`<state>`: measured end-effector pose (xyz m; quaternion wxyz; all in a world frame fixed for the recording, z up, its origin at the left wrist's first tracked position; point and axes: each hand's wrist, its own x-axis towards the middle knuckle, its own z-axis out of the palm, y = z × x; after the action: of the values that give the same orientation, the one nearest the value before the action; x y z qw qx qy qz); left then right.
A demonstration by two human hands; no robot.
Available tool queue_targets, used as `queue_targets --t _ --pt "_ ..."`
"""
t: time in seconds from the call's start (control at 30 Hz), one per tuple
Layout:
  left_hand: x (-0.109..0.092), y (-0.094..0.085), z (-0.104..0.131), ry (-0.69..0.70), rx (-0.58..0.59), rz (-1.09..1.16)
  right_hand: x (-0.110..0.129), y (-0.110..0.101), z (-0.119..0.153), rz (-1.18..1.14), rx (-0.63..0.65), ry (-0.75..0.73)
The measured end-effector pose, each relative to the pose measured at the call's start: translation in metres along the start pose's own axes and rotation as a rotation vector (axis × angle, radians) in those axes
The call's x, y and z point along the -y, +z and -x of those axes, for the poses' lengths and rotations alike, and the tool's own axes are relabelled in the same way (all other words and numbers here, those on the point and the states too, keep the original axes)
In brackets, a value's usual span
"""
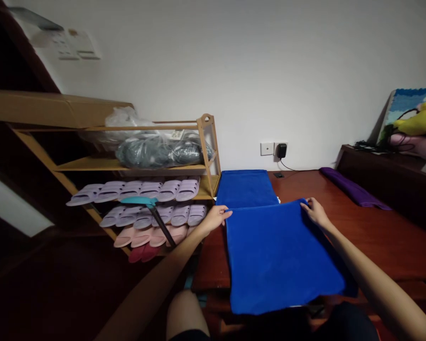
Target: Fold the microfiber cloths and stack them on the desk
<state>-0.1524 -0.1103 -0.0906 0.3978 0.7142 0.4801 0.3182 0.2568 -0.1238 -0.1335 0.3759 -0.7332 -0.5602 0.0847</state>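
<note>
Two hands hold the near cloth by its far corners, each closed in a pinch: the left hand (218, 217) has thumb and fingers shut on one corner, the right hand (316, 212) on the other. Between and below our hands, the near cloth (277, 255) is spread open over the counter (298, 187), its lower edge reaching past the counter's near side. As far as we can judge, its opening out is done, while no fold across it shows. Just beyond our hands, the far cloth (246, 187) lies flat; whether it is folded, we cannot tell.

Both look deep blue, soft and matt. The near cloth is roughly square, with a fairly straight top edge, a wavy bottom and slight ripples. Right of our hands lies a long, narrow purple cloth (353, 187); left of them stands a rack (208, 151) with slippers (168, 189).
</note>
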Motion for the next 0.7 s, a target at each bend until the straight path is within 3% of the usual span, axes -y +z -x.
queue_targets --t 0.1,0.27,0.37,0.47,0.53,0.6,0.7 --pt "0.005 0.001 -0.023 0.032 -0.19 -0.095 0.007 0.005 -0.003 0.059 0.019 -0.014" --pt "0.002 -0.001 -0.056 0.016 -0.313 -0.262 0.018 0.019 -0.014 0.148 0.03 -0.01" --pt "-0.004 0.003 -0.058 -0.01 -0.364 -0.378 0.023 0.025 -0.015 0.194 0.037 -0.015" --pt "-0.009 0.015 -0.042 0.037 -0.425 -0.494 0.029 0.028 -0.005 0.245 0.009 -0.032" --pt "-0.01 0.026 -0.026 0.19 -0.374 -0.649 0.032 0.029 0.005 0.292 0.031 -0.144" --pt "-0.007 0.039 -0.011 0.33 -0.229 -0.82 0.034 0.03 0.014 0.353 0.148 -0.294" --pt "0.002 0.051 -0.001 0.276 -0.031 -0.917 0.032 0.034 0.022 0.433 0.362 -0.337"
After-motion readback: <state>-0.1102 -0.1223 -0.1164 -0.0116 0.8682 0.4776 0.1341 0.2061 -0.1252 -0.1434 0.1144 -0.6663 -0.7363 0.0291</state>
